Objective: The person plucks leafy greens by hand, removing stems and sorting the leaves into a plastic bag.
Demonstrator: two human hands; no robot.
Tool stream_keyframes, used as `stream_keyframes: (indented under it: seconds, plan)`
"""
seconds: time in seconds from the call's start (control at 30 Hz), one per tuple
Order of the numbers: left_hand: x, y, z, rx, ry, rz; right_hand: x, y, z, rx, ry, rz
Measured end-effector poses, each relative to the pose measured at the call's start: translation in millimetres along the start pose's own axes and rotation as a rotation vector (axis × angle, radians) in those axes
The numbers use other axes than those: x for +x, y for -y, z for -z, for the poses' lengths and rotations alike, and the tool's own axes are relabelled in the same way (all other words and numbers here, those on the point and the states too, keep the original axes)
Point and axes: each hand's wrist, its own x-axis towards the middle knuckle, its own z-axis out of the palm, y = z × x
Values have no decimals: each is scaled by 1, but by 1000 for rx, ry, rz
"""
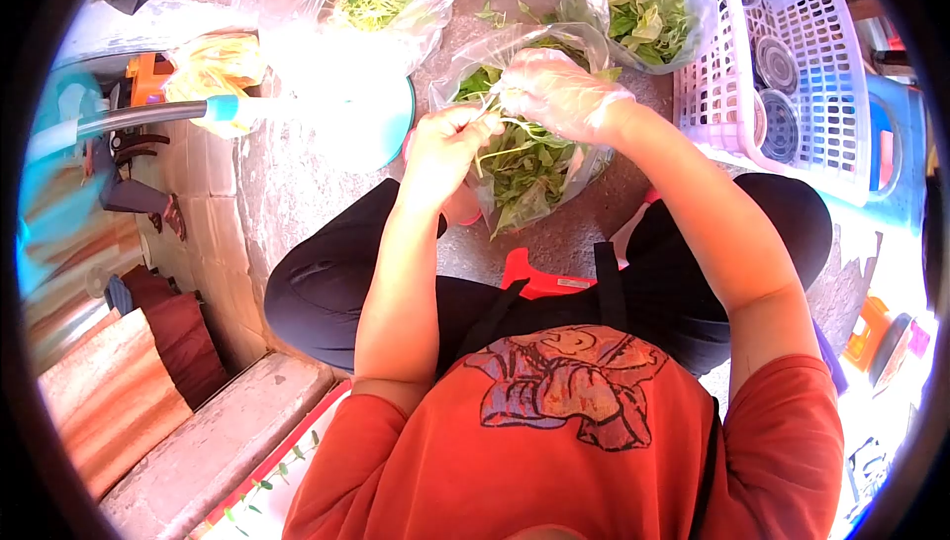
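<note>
My left hand [442,152], bare, pinches the thin pale stems of some leafy greens. Close beside it, my right hand [559,95] in a clear plastic glove has its fingers closed on the same stems, though its fingertips are partly covered. Both hands are over an open clear plastic bag [591,172] on the ground between my legs. Green leaves [534,169] fill this bag and lie just under my hands.
Behind stand a bag of leaves [643,5] and a bag of thin stems [371,3]. A white plastic basket [708,75] with round clear lids [777,65] is at the right. A teal round object [391,124] sits at the left, beneath a pole [139,117].
</note>
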Motion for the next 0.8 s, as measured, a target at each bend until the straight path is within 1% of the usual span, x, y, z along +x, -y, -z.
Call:
stream_keyframes:
  seconds: [0.1,0.2,0.23,0.33,0.37,0.4,0.47,0.57,0.67,0.7,0.8]
  plan:
    - [-1,-5,-2,-47,-2,-73,10,0,-8,-210,151,-183]
    - [-6,-11,-3,-232,-33,-56,-2,-15,-6,238,-196,-393]
    - [-4,-9,-1,-253,-44,-53,2,-23,-3,445,-80,-309]
    - [-1,-8,0,-307,-83,-26,0,-20,-7,348,2,-24]
    - [-2,-13,-2,-315,-99,-5,-1,0,-7,498,-89,-196]
    - [-2,-16,-3,-323,-115,15,2,12,2,573,8,-394]
    - [-2,-15,-4,-362,-112,4,4,12,-4,576,5,-340]
    - [-1,-12,-6,-375,-115,4,3,10,-4,487,-6,-280]
    - [0,-10,-3,-421,-103,42,6,1,-16,653,-189,-421]
    - [1,-10,-1,-444,-98,58,3,-4,-17,610,-211,-469]
    - [1,-8,1,-511,-113,65,2,-15,-6,865,158,-378]
